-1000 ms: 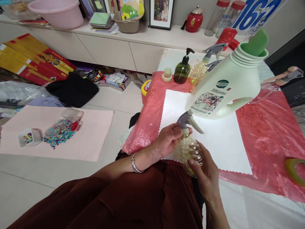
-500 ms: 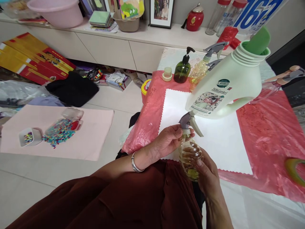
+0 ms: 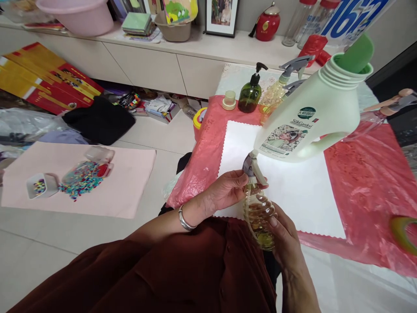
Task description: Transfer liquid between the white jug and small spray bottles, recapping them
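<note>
A clear ribbed spray bottle [image 3: 259,213] with yellowish liquid low inside is held close to my body, over the table's near edge. My left hand [image 3: 228,188] pinches the grey trigger sprayer head [image 3: 250,166] around its collar. Wrapped round the lower body of the bottle from the right is my right hand [image 3: 285,232], its thumb on the ribs. Beyond both hands a large pale green detergent jug [image 3: 308,117] stands uncapped, with a green scoop-like piece [image 3: 356,54] in its mouth. Under the jug lies a white scalloped sheet [image 3: 312,195].
On the red plastic cover [image 3: 374,187] stand a dark green pump bottle [image 3: 249,95], a small cap [image 3: 229,100] and more spray bottles [image 3: 276,93]. Tape [image 3: 404,234] lies at the right. Left, beads [image 3: 83,180] are spilled on a pink sheet [image 3: 130,187] by a cup.
The sprayer head has turned, so its trigger now points more toward the right hand and looks narrower. The bottle is still held by both hands; the jug has stayed in place.
</note>
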Demonstrator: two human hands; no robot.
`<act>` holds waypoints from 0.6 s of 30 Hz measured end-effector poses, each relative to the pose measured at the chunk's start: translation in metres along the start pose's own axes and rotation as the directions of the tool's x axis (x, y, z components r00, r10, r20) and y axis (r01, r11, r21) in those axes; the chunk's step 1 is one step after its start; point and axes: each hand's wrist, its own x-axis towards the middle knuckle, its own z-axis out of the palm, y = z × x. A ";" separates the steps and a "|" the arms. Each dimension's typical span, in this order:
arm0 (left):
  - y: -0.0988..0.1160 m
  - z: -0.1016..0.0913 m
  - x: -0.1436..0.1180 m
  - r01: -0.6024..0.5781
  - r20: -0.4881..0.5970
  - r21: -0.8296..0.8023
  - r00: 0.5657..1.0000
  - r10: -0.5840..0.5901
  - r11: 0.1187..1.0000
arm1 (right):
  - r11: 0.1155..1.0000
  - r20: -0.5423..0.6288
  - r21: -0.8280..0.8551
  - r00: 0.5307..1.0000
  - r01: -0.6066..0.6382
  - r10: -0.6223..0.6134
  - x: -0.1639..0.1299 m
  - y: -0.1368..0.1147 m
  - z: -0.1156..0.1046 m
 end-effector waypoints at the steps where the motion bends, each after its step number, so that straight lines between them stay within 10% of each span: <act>1: 0.000 -0.001 0.000 0.004 0.011 -0.004 1.000 -0.004 1.000 | 0.999 -0.007 0.030 1.000 -0.018 0.018 0.000 -0.001 0.001; 18: -0.004 0.004 -0.001 -0.097 -0.026 0.067 0.995 0.099 0.993 | 0.998 -0.071 -0.054 0.997 0.038 -0.042 0.001 0.005 0.003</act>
